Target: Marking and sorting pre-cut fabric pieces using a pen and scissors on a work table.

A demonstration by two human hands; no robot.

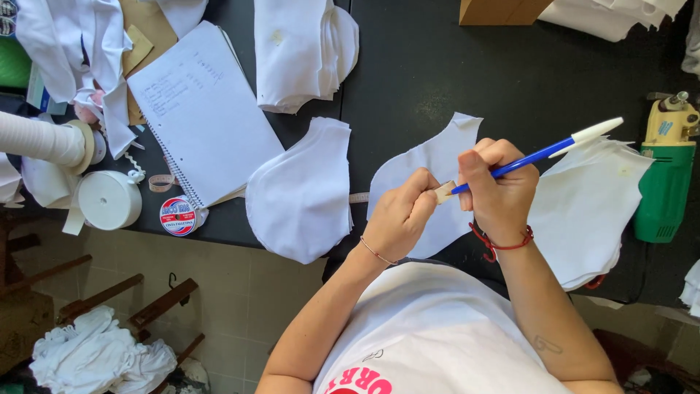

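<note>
My left hand (399, 215) pinches a small pale tag (445, 192) between thumb and fingers. My right hand (497, 184) grips a blue pen with a white cap (554, 149), its tip touching the tag. Both hands hover over a single white cut fabric piece (430, 164) lying on the black table (437, 73). A stack of white fabric pieces (300, 193) lies left of my left hand, and another stack (583, 204) lies right of my right hand.
An open spiral notebook (200, 109) lies at the left, beside a white tape roll (109, 198) and a round red-and-white tin (178, 216). More white fabric (302, 47) is piled at the back. A yellow-green electric cutter (665, 175) stands at the right edge. White cloth (95, 357) lies on the floor.
</note>
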